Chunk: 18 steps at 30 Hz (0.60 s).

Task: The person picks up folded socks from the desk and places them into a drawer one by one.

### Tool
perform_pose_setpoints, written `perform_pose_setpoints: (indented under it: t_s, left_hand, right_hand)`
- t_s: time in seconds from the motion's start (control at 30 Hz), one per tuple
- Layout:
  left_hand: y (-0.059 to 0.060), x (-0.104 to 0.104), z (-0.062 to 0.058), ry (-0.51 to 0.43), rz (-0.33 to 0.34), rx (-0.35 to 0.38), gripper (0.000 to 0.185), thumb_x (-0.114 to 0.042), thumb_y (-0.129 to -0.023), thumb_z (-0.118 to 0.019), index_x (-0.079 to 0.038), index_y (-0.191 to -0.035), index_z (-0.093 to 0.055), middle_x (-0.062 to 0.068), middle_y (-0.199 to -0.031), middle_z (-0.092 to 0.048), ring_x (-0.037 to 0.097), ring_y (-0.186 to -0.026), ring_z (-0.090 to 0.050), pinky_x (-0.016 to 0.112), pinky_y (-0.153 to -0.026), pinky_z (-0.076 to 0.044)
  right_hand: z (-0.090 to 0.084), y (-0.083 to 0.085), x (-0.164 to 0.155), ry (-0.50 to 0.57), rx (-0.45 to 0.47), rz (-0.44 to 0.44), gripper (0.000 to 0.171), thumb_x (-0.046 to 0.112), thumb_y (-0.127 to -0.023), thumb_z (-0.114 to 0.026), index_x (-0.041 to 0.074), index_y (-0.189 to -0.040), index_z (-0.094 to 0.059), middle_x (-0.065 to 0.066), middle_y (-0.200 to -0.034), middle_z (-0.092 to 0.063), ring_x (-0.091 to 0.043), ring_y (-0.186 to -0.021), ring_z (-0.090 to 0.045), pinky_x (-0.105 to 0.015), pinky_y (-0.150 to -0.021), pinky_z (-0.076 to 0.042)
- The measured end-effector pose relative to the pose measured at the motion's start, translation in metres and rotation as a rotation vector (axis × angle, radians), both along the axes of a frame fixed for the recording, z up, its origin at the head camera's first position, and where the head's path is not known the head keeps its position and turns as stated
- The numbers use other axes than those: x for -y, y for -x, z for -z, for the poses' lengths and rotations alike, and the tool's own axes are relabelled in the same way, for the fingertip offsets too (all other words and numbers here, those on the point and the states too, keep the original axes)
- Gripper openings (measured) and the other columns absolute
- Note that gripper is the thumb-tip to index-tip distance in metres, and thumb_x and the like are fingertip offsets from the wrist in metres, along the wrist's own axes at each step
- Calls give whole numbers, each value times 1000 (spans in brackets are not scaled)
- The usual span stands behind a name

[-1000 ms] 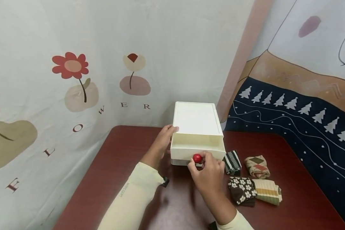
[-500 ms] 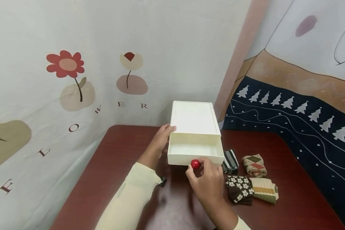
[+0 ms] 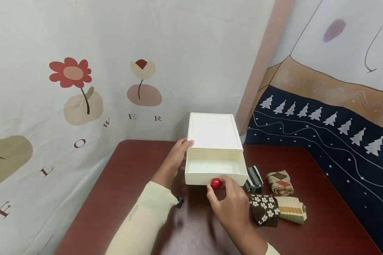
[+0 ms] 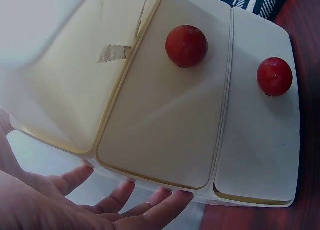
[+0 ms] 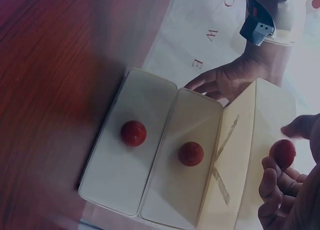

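Note:
A white drawer cabinet [image 3: 214,131] stands on the table with its top drawer [image 3: 196,178] pulled out. My right hand [image 3: 234,203] has thumb and index finger around the drawer's round red knob [image 3: 215,183]. Against the cabinet's left side rests my left hand [image 3: 178,153], its thumb tip at the top edge. In the left wrist view, its spread fingers [image 4: 165,210] touch the side wall. Below the pulled drawer, the middle drawer [image 4: 155,125] and the bottom drawer [image 4: 255,145] are closed, each with a red knob.
Right of the cabinet lie folded socks: a black-and-white striped one [image 3: 254,179], an argyle one [image 3: 281,182], a brown floral one [image 3: 263,208] and a cream striped one [image 3: 290,209]. A printed curtain [image 3: 178,63] hangs behind the dark red table [image 3: 127,166].
The top drawer has come further out toward me with my right hand at its knob, mostly in the first half second. My left hand stays at the cabinet's side.

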<state>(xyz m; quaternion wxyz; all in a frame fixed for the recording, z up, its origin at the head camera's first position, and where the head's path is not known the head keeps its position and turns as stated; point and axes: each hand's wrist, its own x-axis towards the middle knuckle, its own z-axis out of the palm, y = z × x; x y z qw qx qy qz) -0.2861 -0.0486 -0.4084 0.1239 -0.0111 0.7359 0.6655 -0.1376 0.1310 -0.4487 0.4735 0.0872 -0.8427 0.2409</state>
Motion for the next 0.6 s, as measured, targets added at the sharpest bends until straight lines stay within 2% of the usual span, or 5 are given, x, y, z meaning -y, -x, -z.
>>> perform_pose_setpoints:
  t_s: [0.13, 0.3, 0.47, 0.6]
  left_hand:
    - [0, 0, 0, -4, -2, 4, 85, -63, -102, -59, -25, -172, -31, 16, -164, -49, 44, -147, -50, 71, -111, -48]
    - [1, -1, 2, -7, -6, 11, 85, -61, -102, -60, -24, -172, -31, 17, -166, -47, 46, -149, -48, 73, -114, -44]
    - [0, -1, 3, -24, 1, 12, 83, -60, -102, -60, -24, -172, -32, 18, -163, -50, 46, -147, -49, 72, -113, -46]
    - [0, 0, 2, -25, 0, 8, 84, -60, -102, -60, -24, -172, -32, 17, -164, -49, 46, -148, -49, 71, -112, -46]
  right_hand:
    - [-2, -4, -3, -4, -3, -21, 46, 41, -84, -90, 5, -106, -73, -3, -76, -67, -16, -60, -61, -33, -53, -47]
    - [-7, -12, -14, 18, -25, -58, 59, 63, -102, -67, 5, -106, -74, -2, -74, -62, -12, -59, -53, -28, -52, -42]
    - [-10, -18, -33, 18, -92, -69, 61, 60, -107, -60, 2, -94, -74, -4, -72, -64, -18, -58, -56, -30, -53, -43]
    - [-11, -24, -50, -26, -46, -59, 58, 59, -108, -59, 4, -90, -73, -3, -71, -64, -16, -59, -57, -29, -55, -45]
